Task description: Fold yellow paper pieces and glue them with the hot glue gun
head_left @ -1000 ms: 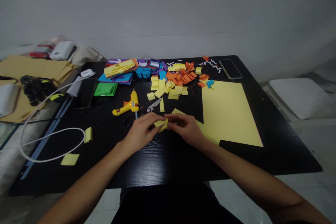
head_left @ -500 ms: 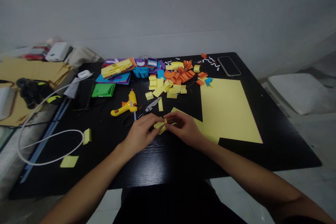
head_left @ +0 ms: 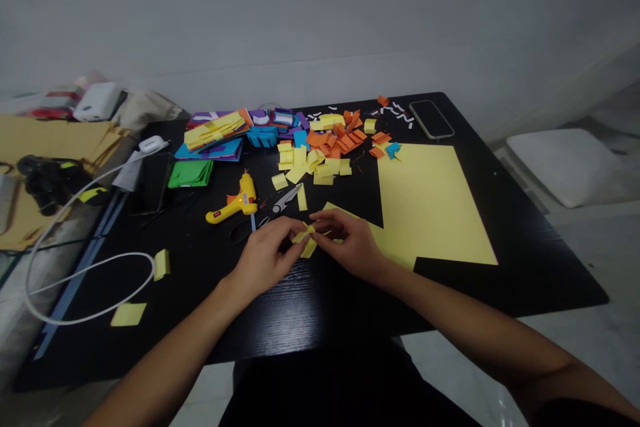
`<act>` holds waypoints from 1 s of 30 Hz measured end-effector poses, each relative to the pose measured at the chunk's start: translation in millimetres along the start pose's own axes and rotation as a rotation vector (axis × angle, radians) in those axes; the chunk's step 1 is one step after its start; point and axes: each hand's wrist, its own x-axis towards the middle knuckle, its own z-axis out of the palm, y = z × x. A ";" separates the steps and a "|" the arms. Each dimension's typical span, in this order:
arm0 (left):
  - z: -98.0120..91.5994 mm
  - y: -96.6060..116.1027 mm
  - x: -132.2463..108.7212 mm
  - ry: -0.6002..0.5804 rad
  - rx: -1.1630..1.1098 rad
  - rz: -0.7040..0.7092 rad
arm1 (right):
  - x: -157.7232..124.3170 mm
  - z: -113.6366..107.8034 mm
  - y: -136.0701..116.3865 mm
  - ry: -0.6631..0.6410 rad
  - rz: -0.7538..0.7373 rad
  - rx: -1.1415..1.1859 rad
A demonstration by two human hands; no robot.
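Observation:
Between my hands is a small folded yellow paper piece (head_left: 309, 247) with several flaps standing out. My left hand (head_left: 264, 255) pinches its left side with thumb and fingers. From the right, my right hand (head_left: 350, 240) grips the same piece, its fingertips partly hidden behind the folds. Just beyond my left hand lie grey-bladed scissors (head_left: 287, 199) and a yellow hot glue gun (head_left: 235, 200). Yellow paper pieces (head_left: 299, 159) and orange paper pieces (head_left: 340, 140) are heaped farther back. A large yellow sheet (head_left: 433, 203) lies to the right, one corner near my right hand.
A phone (head_left: 431, 119) rests at the back right of the black table (head_left: 295, 320). Coloured paper stacks (head_left: 215, 137) sit at the back left. A white cable (head_left: 90, 313) loops over the left side, near two yellow pieces. A white stool (head_left: 555, 163) stands to the right.
The yellow paper piece has turned slightly between my fingers, with its lower flap showing more. Both hands keep their hold. The whole view has shifted a little.

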 end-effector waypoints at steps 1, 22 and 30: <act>0.1 -0.6 -0.4 -0.002 0.006 -0.003 | -0.5 0.3 -0.5 0.006 -0.021 -0.019; 3.1 2.0 -0.1 0.054 0.030 0.026 | -4.7 1.5 -2.3 0.024 -0.128 -0.166; 6.4 3.2 -0.1 0.111 -0.019 0.011 | -4.1 1.2 -4.7 0.018 -0.119 -0.175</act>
